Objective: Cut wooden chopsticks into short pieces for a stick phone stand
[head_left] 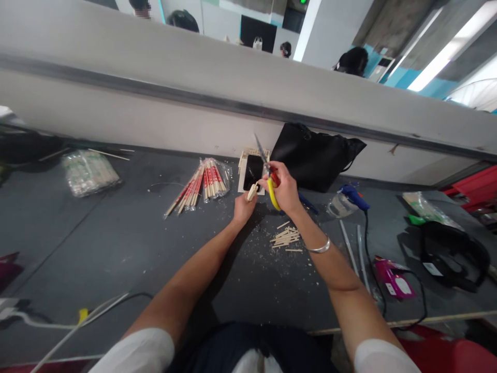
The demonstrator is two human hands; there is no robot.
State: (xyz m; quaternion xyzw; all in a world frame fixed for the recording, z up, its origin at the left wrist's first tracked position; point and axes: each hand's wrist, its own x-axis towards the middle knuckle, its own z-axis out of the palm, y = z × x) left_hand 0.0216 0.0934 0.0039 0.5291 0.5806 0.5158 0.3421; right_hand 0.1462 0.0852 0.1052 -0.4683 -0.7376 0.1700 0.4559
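Note:
My right hand (285, 189) is closed round the red and yellow handles of a pair of scissors (267, 171), whose blades point up and away. My left hand (243, 207) is closed on a short bundle of cut wooden sticks (252, 191), held just left of the scissor handles. Below the hands, a small pile of cut stick pieces (286, 238) and wood chips lies on the grey table (116, 248).
Wrapped chopstick bundles (202, 186) lie left of the hands, with a phone (253, 173) on a small wooden stand behind them. A black bag (314, 158) leans on the partition. A blue glue gun (351, 197), glue sticks (351, 254) and cables lie to the right.

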